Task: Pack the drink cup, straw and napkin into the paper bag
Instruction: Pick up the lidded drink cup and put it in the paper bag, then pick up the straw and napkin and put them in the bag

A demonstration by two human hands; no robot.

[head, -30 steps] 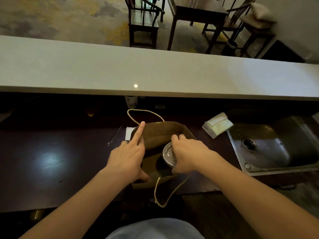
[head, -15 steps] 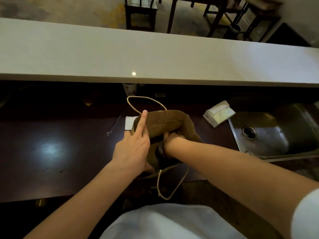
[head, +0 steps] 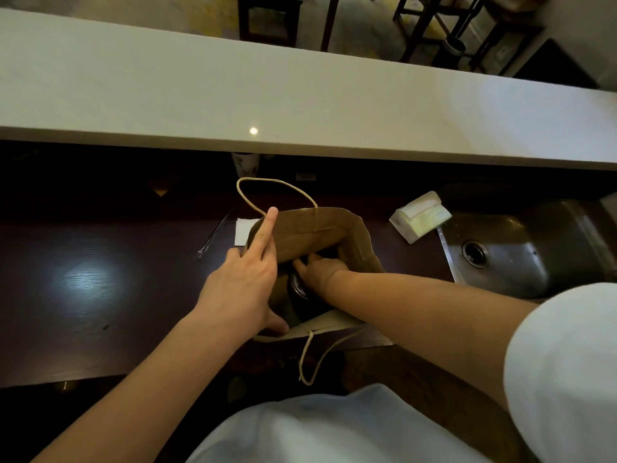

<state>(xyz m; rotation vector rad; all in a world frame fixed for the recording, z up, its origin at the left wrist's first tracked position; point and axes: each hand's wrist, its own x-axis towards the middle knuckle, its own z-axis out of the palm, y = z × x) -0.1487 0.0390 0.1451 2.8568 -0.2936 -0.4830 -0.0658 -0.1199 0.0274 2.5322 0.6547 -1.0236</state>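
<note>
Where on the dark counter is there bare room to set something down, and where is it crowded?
Free: the wide counter stretch left of the straw and left hand; a narrow gap between paper bag and tissue pack. Crowded: behind the bag's left corner, where napkin and straw lie.

Pale ledge [head: 300, 95] is running the full width, left to right, and catching a small bright spot of light [head: 253, 131] near its front edge. Below it, a dark wooden worktop [head: 83, 329] is sitting in shadow, and a broad soft glare [head: 88, 282] is spreading over its left part. A steel sink [head: 521, 272] is lying sunk at the right end, its drain [head: 473, 252] showing. Beyond the ledge, a mottled grey-and-yellow floor [head: 200, 8] is showing, with dark wooden chairs [head: 267, 21] and a table leg [head: 329, 21] standing on it. Light overall is reading dim.
</note>
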